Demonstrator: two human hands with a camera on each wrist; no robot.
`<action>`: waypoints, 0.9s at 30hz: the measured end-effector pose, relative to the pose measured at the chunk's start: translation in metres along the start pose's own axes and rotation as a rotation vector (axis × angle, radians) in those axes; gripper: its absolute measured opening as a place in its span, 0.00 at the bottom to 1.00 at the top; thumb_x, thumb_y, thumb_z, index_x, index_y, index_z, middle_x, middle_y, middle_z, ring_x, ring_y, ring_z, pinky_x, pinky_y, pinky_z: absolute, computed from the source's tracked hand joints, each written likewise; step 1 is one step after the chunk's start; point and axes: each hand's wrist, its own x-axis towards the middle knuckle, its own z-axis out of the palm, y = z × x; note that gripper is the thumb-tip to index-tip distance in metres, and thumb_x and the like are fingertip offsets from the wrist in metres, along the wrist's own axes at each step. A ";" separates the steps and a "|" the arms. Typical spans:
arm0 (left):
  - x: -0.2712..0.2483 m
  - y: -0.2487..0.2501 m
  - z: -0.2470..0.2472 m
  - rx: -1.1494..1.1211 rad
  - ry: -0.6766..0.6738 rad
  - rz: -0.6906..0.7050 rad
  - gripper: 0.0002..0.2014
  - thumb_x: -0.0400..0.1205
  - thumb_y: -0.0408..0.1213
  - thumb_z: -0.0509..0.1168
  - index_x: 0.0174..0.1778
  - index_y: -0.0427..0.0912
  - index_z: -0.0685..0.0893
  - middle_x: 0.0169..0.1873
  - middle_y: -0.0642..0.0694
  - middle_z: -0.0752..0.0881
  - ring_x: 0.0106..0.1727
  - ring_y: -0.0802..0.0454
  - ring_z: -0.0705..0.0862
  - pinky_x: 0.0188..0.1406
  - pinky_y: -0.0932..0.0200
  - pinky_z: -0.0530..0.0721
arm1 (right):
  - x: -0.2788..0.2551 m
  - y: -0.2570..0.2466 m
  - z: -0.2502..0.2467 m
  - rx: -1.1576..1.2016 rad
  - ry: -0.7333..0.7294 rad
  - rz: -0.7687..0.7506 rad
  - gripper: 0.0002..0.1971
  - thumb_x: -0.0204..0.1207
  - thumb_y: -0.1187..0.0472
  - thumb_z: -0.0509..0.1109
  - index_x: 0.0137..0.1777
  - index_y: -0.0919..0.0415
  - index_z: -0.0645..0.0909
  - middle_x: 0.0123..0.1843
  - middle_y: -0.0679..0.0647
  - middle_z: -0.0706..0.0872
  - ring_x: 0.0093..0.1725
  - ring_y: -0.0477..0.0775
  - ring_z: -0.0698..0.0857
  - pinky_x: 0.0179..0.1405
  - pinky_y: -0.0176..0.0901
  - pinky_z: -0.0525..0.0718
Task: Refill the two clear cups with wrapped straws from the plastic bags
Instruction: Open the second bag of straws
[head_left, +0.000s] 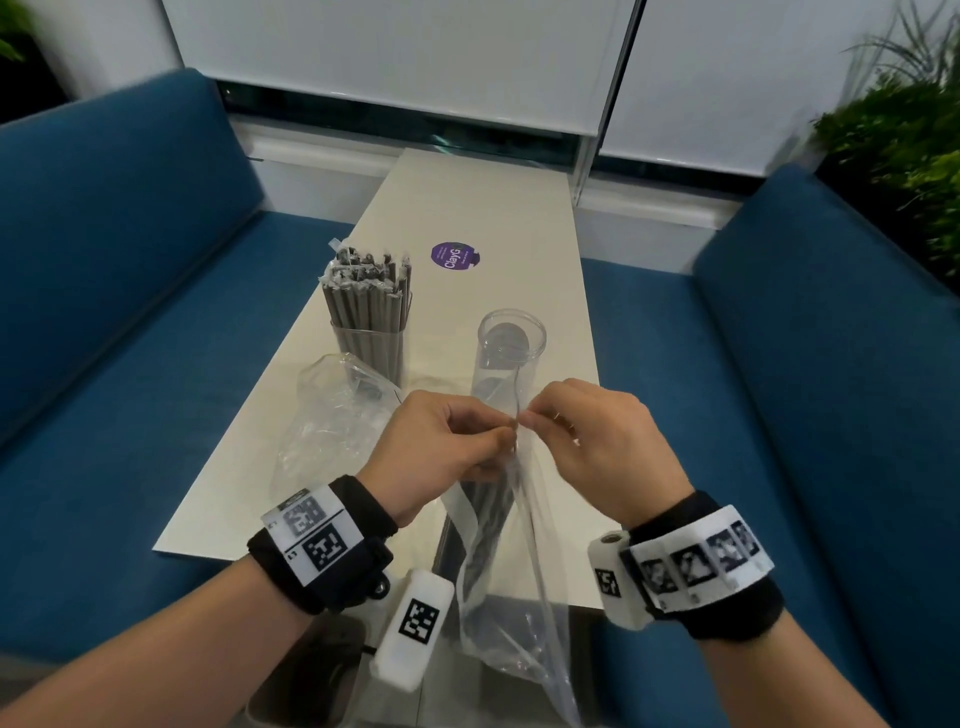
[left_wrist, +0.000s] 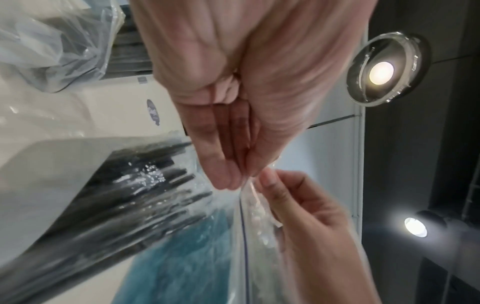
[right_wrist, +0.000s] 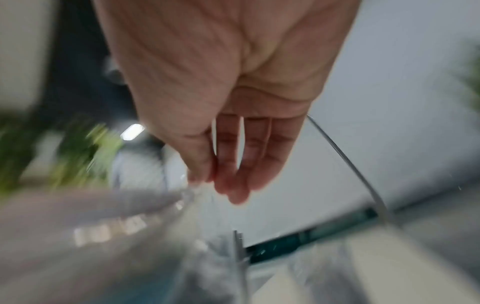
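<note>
At six o'clock on the table (head_left: 519, 218), both hands pinch the plastic bag (head_left: 498, 571) mouth: left hand (head_left: 441, 447), right hand (head_left: 597, 441). Its dark straws (head_left: 483, 514) blur; the right-wrist view is smeared. Filled cup (head_left: 371, 332) at ten o'clock, empty cup (head_left: 509, 353) at twelve.

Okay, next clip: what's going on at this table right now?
A person is opening a plastic bag of wrapped straws: the left hand and right hand each pinch its top edge. On the table, one clear cup is already packed with straws, the other cup holds none, and a crumpled bag lies beside them.
</note>
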 end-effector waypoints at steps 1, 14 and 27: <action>0.001 0.001 0.001 0.007 0.020 0.007 0.05 0.81 0.26 0.74 0.50 0.33 0.94 0.38 0.39 0.94 0.35 0.50 0.92 0.36 0.59 0.91 | 0.000 -0.007 0.003 -0.135 0.014 -0.045 0.11 0.86 0.52 0.65 0.44 0.56 0.80 0.36 0.48 0.84 0.30 0.59 0.81 0.29 0.54 0.82; 0.013 0.010 0.007 0.065 0.136 0.062 0.04 0.86 0.29 0.70 0.47 0.33 0.88 0.40 0.30 0.88 0.33 0.50 0.91 0.31 0.53 0.92 | 0.006 0.006 0.009 -0.224 0.051 0.295 0.12 0.86 0.66 0.61 0.46 0.53 0.62 0.36 0.52 0.76 0.28 0.67 0.74 0.30 0.51 0.72; 0.011 0.008 0.020 -0.073 0.116 0.036 0.06 0.90 0.31 0.61 0.51 0.32 0.79 0.52 0.25 0.83 0.41 0.42 0.90 0.40 0.50 0.95 | -0.002 0.007 -0.006 0.373 -0.341 0.503 0.16 0.81 0.37 0.68 0.48 0.49 0.78 0.40 0.48 0.92 0.35 0.47 0.92 0.44 0.55 0.89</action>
